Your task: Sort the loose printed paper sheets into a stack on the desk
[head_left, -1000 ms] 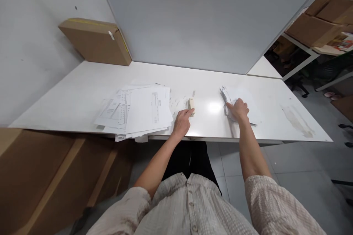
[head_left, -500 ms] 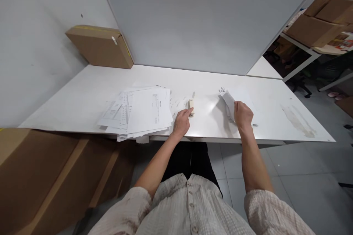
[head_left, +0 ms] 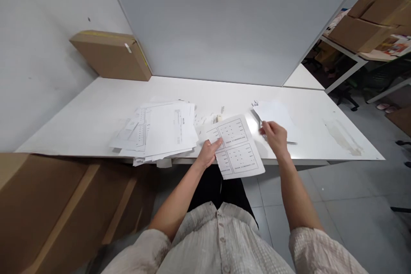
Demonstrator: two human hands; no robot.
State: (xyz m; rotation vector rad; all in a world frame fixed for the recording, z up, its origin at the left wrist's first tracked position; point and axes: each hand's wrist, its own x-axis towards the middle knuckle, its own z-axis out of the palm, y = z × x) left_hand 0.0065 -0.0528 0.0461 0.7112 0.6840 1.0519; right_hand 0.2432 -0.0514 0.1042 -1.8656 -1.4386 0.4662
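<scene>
My left hand (head_left: 209, 154) grips a printed sheet of paper (head_left: 239, 147) between thumb and fingers, tilted over the table's front edge. Boxed panels of text cover its face; whether more sheets lie under it I cannot tell. Behind its top edge peeks a small cream block that looks like a stapler (head_left: 218, 118), mostly hidden. At the left front edge of the white paper stack (head_left: 278, 117) is my right hand (head_left: 274, 137), fingers curled together. What they pinch, if anything, is hidden. Small metallic bits (head_left: 254, 103) lie at that stack's far left corner.
On the left of the white table (head_left: 80, 111) lies a loose, uneven pile of printed sheets (head_left: 163, 130), slightly over the front edge. A flat cardboard box (head_left: 111, 55) leans at the back left. A grey panel (head_left: 212, 25) closes off the back. Large cardboard (head_left: 48, 197) stands below left.
The paper that my right hand was lifting is now in my left hand, face showing, between the two piles. My left hand has left the cream block, which the sheet mostly covers.
</scene>
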